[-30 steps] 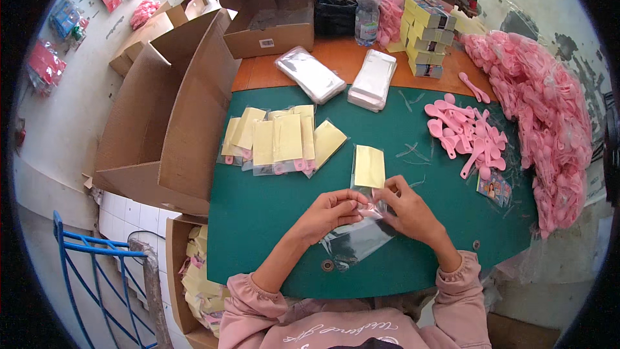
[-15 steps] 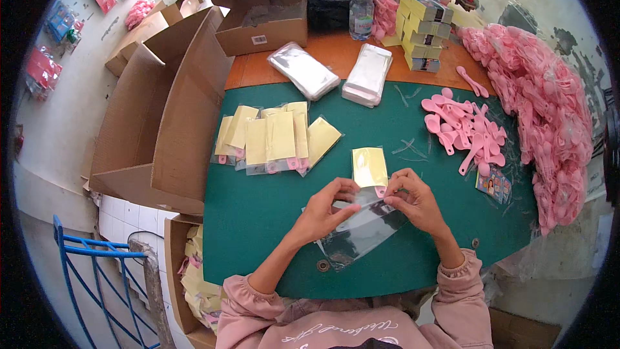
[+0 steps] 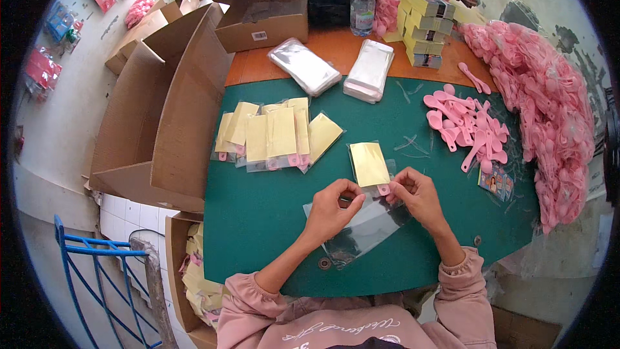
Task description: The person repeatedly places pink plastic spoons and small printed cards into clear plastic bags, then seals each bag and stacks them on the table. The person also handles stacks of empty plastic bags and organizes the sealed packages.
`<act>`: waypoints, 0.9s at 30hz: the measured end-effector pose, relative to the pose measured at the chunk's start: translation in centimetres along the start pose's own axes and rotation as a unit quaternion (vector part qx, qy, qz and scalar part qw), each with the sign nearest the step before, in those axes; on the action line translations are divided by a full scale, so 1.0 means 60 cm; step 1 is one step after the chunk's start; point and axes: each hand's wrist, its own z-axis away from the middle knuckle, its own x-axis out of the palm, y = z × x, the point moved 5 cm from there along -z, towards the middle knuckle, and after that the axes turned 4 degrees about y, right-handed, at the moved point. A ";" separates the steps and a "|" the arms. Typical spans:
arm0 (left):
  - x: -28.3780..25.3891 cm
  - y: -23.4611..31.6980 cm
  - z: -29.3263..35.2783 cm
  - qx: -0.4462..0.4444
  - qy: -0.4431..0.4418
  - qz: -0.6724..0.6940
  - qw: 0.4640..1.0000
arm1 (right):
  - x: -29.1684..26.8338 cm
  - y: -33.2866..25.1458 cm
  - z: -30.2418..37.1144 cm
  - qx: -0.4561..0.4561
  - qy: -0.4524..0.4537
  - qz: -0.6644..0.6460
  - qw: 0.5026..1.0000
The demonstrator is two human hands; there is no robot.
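A clear plastic packet with a yellow card inside lies in front of me, the end of a pink spoon showing at its near edge. My left hand is closed in a pinch at the packet's near left corner. At the near right corner, beside the spoon end, my right hand pinches the packet's clear edge. Beneath both hands lies a flat clear plastic bag. Several similar filled packets overlap to the left. On the right is a pile of loose pink spoons.
The green table mat carries two stacks of clear bags at its far edge. Stacked cards and a water bottle stand behind. Bagged pink spoons line the right; a large cardboard box stands left.
My left thumb and fingers have drawn together at the packet's near edge. The right hand has shifted slightly right and its fingers have closed in. The packet has tilted a little.
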 end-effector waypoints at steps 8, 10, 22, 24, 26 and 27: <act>0.000 -0.025 0.002 -0.078 0.049 0.080 0.993 | -0.001 0.003 -0.002 -0.010 0.075 -0.016 0.997; 0.002 -0.028 0.002 -0.068 0.042 0.077 0.994 | 0.001 0.004 -0.003 -0.016 0.071 -0.019 0.997; 0.011 -0.030 0.005 -0.068 0.006 0.063 0.996 | 0.003 0.001 -0.003 -0.021 0.076 0.049 0.996; 0.010 -0.030 0.005 -0.056 0.014 0.069 0.996 | 0.004 0.000 -0.002 -0.022 0.074 0.048 0.996; 0.007 -0.027 0.006 -0.061 0.018 0.046 0.997 | 0.007 -0.002 -0.002 -0.014 0.066 0.043 0.997; 0.005 -0.023 0.005 -0.060 0.017 0.046 0.997 | 0.006 -0.001 -0.002 -0.015 0.067 0.043 0.997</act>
